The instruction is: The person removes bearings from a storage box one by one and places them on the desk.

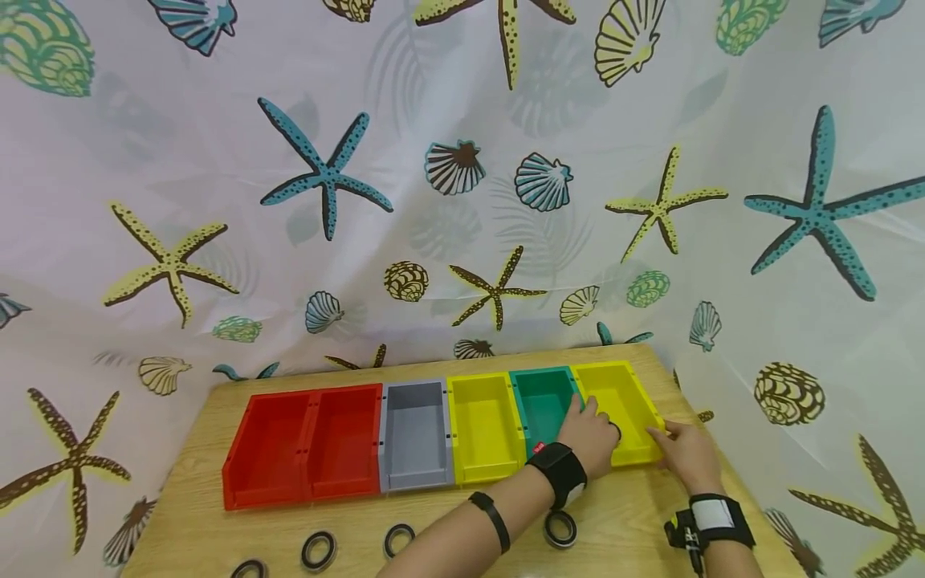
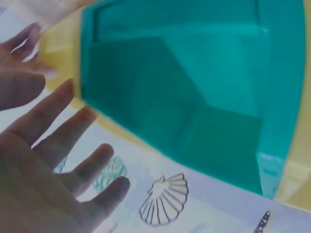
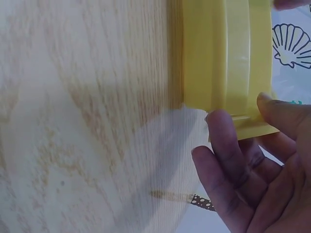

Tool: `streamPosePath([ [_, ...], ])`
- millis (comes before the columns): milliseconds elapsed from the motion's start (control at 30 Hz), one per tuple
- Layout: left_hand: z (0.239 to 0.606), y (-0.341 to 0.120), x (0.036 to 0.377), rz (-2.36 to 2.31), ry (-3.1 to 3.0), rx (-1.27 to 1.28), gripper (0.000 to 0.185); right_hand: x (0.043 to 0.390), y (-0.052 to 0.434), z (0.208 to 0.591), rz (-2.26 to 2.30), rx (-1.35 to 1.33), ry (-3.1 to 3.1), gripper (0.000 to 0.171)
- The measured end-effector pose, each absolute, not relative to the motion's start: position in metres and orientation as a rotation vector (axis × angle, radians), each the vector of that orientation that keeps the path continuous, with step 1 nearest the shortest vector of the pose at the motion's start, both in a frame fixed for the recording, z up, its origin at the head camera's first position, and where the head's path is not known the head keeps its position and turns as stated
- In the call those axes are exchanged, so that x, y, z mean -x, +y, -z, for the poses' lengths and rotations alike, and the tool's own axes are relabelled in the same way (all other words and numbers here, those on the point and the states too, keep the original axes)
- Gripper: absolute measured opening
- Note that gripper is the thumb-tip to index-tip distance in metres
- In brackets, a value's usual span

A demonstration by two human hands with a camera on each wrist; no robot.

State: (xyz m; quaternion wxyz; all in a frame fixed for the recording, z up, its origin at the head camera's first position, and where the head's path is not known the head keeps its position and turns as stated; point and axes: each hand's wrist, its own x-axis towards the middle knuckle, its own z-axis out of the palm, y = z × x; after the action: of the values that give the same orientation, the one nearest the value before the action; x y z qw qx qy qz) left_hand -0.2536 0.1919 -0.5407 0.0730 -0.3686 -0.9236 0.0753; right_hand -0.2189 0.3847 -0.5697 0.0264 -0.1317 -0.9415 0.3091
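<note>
As right hand (image 1: 691, 456) pinches, yellow bin (image 1: 627, 408) between fingertips (image 3: 221, 121)

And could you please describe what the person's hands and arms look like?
The left arm has a broad black wrist strap, a thinner black forearm band and apparently a dark ring. The right arm has a white-panelled black strap with a small dark device. No sleeves show.

Your head view: well back, facing forward and down over desk (image 1: 184, 486). Your wrist views: left close above green bin (image 2: 218, 63), right close outside end yellow bin (image 3: 235, 63); head shares both.
</note>
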Motion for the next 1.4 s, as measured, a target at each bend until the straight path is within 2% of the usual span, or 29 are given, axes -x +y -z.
streamPosePath([
  [133, 0.521, 0.17, 0.248, -0.056, -2.716, 1.079, 0.009, 0.222, 0.385, 0.571, -0.928, 0.415, -2.901, 0.061],
  [267, 0.504, 0.141, 0.239, 0.054, -2.684, 1.009, 0.013, 0.225, 0.382, 0.569, -0.867, 0.406, -2.897, 0.06],
  [567, 0.498, 0.098, 0.21, 0.147, -2.652, 0.932, 0.012, 0.227, 0.359, 0.55, -0.572, 0.501, -2.718, 0.057],
  [800, 0.513, 0.084, 0.187, 0.269, -2.641, 0.977, 0.008, 0.237, 0.327, 0.52, -0.583, 0.437, -2.633, 0.05],
  [933, 0.528, 0.083, 0.177, 0.326, -2.666, 1.004, 0.007, 0.238, 0.31, 0.51, -0.617, 0.346, -2.664, 0.053],
  [1233, 0.561, 0.095, 0.154, 0.196, -2.822, 1.09, 0.007, 0.233, 0.287, 0.533, -0.63, 0.245, -3.015, 0.087],
  [1300, 0.566, 0.097, 0.15, 0.149, -2.865, 1.094, 0.01, 0.231, 0.283, 0.536, -0.62, 0.247, -3.05, 0.089],
  [1400, 0.571, 0.098, 0.147, 0.116, -2.904, 1.076, 0.014, 0.229, 0.277, 0.54, -0.597, 0.242, -3.058, 0.079],
])
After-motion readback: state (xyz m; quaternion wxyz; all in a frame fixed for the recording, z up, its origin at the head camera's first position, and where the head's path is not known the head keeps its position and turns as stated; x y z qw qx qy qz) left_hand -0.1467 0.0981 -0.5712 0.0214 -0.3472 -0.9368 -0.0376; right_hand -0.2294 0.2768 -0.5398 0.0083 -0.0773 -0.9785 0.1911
